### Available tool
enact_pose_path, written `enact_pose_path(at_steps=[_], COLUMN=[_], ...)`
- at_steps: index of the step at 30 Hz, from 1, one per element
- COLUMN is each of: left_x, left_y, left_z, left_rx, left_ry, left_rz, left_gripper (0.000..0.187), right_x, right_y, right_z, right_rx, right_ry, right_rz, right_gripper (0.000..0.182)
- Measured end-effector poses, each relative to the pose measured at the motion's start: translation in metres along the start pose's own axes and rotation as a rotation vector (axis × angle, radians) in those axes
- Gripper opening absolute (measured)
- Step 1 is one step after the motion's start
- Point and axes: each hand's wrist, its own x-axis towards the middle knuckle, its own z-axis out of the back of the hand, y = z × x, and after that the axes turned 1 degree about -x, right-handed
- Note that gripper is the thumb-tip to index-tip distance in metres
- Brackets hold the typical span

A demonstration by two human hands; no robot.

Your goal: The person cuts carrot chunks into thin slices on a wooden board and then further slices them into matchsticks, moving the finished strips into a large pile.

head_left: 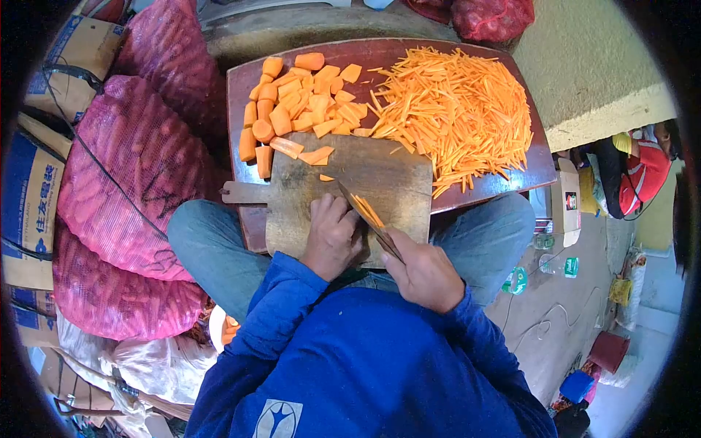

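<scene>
A worn wooden cutting board (350, 175) lies on the near part of a dark red table (244, 73). My right hand (427, 269) grips a knife (374, 230), its blade pointing up and left over the board, with thin carrot sticks (367, 210) along it. Beside the blade, my left hand (334, 237) is closed on the board; what its fingers hold, if anything, is hidden. Carrot slices (316, 155) rest at the board's far left. Behind them are carrot chunks (292, 102), and a large heap of carrot shreds (460, 109) covers the table's right side.
Pink mesh sacks (124, 175) and cardboard boxes (29, 197) stand at the left. A concrete ledge (584, 66) is at the upper right. Beyond it is a person in red (642, 175). Plastic bottles (558, 265) and a loose cord lie on the right floor.
</scene>
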Motion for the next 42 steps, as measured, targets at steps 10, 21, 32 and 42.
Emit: enact_pose_path(at_steps=[10,21,32,42], left_x=[0.005,0.005,0.048,0.083], left_y=[-0.01,-0.004,-0.018,0.018], left_z=[0.007,0.007,0.061,0.026], left_rx=[0.004,-0.14,-0.047,0.163], left_ry=[-0.015,-0.179,0.108,0.203], left_rz=[0.001,0.096,0.042,-0.078], left_gripper=[0.028,0.016,0.047,0.052], right_x=[0.002,-0.004,-0.014,-0.009], right_y=[0.005,0.002,-0.004,-0.009], right_z=[0.003,0.011,0.013,0.012], right_rx=[0.028,0.015,-0.385,-0.546], right_ry=[0.052,-0.009,-0.012,-0.12], right_rz=[-0.034,0.04,0.239,0.325], right_gripper=[0.038,0.039,0.049,0.04])
